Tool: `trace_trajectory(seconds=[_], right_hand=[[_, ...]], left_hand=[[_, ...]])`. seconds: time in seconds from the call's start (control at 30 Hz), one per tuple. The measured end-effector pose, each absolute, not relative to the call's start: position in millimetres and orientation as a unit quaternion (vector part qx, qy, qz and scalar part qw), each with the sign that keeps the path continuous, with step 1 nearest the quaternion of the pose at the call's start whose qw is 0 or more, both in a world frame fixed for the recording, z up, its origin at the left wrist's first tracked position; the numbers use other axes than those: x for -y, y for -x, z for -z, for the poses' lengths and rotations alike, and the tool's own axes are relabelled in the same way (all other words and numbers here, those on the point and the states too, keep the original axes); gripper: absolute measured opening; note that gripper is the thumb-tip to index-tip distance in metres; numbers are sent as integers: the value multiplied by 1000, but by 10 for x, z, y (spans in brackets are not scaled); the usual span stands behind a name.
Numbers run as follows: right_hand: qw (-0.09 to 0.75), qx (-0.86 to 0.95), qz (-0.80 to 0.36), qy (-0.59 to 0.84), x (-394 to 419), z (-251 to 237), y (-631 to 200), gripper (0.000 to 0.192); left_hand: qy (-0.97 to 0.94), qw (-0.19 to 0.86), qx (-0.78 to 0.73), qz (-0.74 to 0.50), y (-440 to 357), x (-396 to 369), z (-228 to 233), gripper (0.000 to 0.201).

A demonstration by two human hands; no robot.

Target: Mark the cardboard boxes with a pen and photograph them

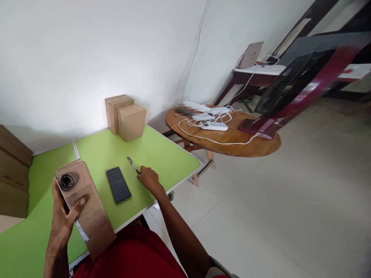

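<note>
My left hand [62,218] is wrapped round a long cardboard box [89,212], its thumb flat on the upper face. Near the box's far end is a round hole ringed with dark scribbled lines, and a dark smudge lies below it. The box leans toward my body over the table's front edge. On the green table my right hand [150,180] has its fingers closed at the near end of a slim pen [132,164], whose other end points away to the left. Between both hands lies a smartphone [118,184], its dark screen facing up.
Two small cardboard boxes [131,121] stand against the wall on the green table [171,158]. Larger cartons [14,173] are at the left. To the right, a round wooden table [185,133] carries tangled white cables [214,116] and a dark red fan [295,92].
</note>
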State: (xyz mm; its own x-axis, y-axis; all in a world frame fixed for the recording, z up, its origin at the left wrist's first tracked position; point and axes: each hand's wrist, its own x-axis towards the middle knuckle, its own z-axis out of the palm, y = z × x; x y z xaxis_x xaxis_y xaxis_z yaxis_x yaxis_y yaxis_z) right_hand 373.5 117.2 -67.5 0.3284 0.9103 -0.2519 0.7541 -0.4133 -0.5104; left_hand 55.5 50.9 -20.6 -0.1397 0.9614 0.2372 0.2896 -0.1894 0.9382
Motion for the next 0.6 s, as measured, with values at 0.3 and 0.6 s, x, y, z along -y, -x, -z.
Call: trace_trajectory(seconds=[0.3, 0.6], right_hand=[[359, 546, -378, 656, -1087, 479, -3646, 21], [584, 490, -635, 125, -758, -61, -2428, 41]], left_hand=[[-559, 345, -554, -512, -609, -431, 187, 134], [-589, 325, -542, -504, -569, -438, 241, 130]])
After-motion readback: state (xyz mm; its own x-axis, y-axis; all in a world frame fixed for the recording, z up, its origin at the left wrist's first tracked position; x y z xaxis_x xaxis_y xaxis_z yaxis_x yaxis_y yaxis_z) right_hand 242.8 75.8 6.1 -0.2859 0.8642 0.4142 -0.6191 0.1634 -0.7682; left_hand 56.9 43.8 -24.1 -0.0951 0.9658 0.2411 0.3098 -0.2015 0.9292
